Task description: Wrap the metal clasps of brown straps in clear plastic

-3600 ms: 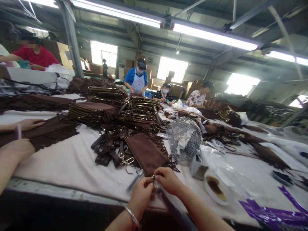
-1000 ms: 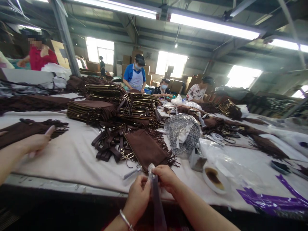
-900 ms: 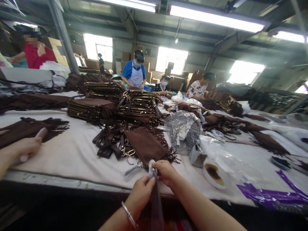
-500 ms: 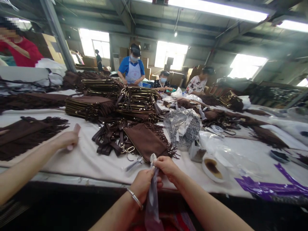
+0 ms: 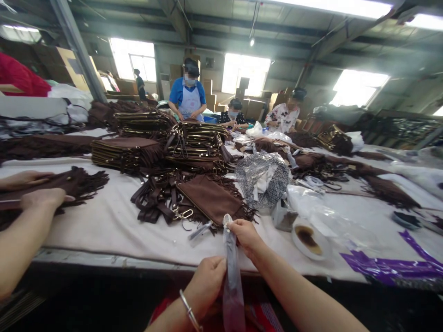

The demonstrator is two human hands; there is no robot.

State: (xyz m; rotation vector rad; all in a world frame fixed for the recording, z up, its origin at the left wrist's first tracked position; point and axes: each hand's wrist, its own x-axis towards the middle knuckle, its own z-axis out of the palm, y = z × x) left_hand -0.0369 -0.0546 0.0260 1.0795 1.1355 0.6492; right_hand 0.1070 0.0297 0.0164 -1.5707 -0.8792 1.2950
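Note:
A long, narrow clear plastic sleeve (image 5: 232,272) hangs upright in front of me, past the table's front edge. My right hand (image 5: 246,236) pinches it closed near its gathered top. Lower down, my left hand (image 5: 208,279), with a bangle at the wrist, has its thumb and fingers closed on the sleeve's left edge. Whatever the sleeve contains is hard to make out. Just beyond my hands lies a brown fringed pouch (image 5: 212,198) with a zip. To its left is a heap of brown straps (image 5: 155,200) with metal clips. A small plastic-wrapped piece (image 5: 200,230) rests nearby.
Stacked brown pouches (image 5: 197,143) stand behind. To the right are a patterned bundle (image 5: 266,184), a metal box (image 5: 284,216), a dish of brown liquid (image 5: 309,240) and purple film (image 5: 391,268). At left, another person's hands (image 5: 43,199) touch a fringed bag. Several people work beyond.
My left hand has slid down the sleeve, away from my right hand, which keeps hold near the top. The other person's hand at left has moved back onto the fringed bag.

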